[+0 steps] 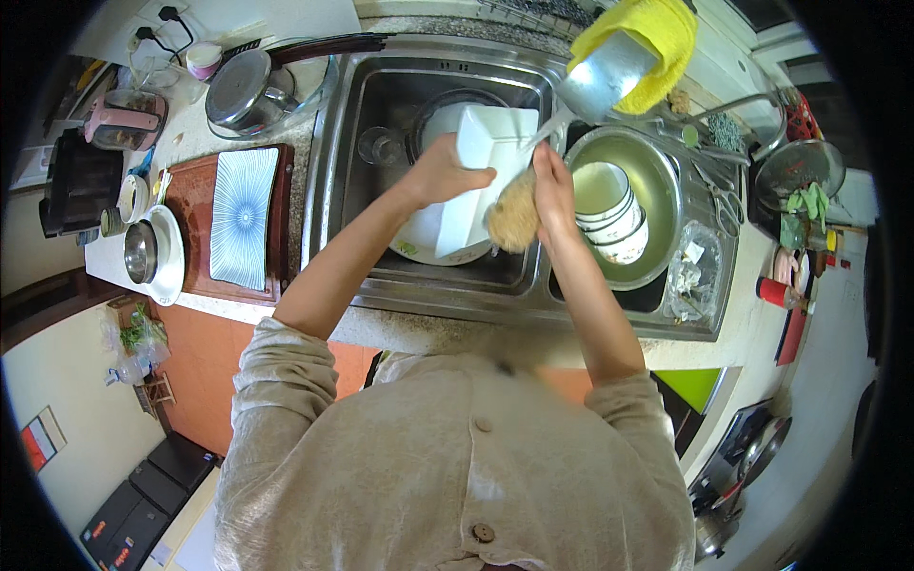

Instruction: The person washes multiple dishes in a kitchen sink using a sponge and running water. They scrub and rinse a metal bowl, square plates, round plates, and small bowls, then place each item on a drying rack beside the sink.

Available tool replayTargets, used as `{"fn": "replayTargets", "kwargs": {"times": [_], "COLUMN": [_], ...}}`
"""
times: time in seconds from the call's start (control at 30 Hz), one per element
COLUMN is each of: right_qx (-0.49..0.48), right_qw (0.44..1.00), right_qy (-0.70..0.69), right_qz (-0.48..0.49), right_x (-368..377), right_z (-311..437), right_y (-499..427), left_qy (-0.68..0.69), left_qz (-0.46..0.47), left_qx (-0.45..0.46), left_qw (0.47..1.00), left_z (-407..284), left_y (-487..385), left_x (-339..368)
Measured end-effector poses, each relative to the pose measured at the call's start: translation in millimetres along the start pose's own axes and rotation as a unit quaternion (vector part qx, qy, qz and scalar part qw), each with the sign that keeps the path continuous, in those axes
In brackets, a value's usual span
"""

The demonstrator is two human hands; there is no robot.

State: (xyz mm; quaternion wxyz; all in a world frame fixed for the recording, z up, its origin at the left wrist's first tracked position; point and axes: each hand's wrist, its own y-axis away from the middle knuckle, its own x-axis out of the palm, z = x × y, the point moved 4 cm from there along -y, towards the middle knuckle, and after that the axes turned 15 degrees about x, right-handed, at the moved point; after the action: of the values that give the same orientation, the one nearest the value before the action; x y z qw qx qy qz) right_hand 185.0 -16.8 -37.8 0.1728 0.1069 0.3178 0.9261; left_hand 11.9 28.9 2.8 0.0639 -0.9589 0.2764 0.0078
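Note:
Above the left sink basin, my left hand (pixel 444 175) grips a white angular ceramic dish (pixel 493 153), its thumb over the near side. My right hand (pixel 555 189) holds a tan loofah-like scrubber (pixel 515 213) beside the dish's right edge. Water runs from the faucet (pixel 596 82), which has a yellow cloth (pixel 668 43) around it, down between the hands. Under the dish, a round plate (pixel 418 239) and a dark-rimmed pan or lid lie in the basin, partly hidden. A clear glass (pixel 382 146) rests at the basin's left.
Right of my right hand, patterned bowls (pixel 621 246) stand stacked in a metal basin (pixel 668 214). Scissors (pixel 726 207) and a crumpled plastic bag (pixel 692 275) lie farther right. On the left, a blue-striped rectangular plate (pixel 245 214) rests on a brown board (pixel 189 250).

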Motion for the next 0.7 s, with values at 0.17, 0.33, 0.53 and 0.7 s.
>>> {"fn": "replayTargets", "kwargs": {"times": [0.17,0.33,0.53,0.7], "right_qx": [-0.368,-0.550,-0.357,-0.035], "right_qw": [0.894,0.741,0.886,0.989], "right_qy": [0.229,0.378,0.290,-0.046], "right_qz": [-0.115,-0.072,0.051,0.133], "right_x": [23,46,42,28], "right_z": [52,48,78,35], "right_y": [19,74,6,-27], "left_qy": [-0.127,0.004,-0.076,-0.042], "left_qz": [-0.071,-0.057,0.040,-0.028], "left_qx": [0.027,0.026,0.033,0.035], "left_qw": [0.989,0.998,0.996,0.998], "left_z": [5,9,-2,-9], "left_y": [-11,-13,-3,15], "left_x": [18,10,10,4]}}
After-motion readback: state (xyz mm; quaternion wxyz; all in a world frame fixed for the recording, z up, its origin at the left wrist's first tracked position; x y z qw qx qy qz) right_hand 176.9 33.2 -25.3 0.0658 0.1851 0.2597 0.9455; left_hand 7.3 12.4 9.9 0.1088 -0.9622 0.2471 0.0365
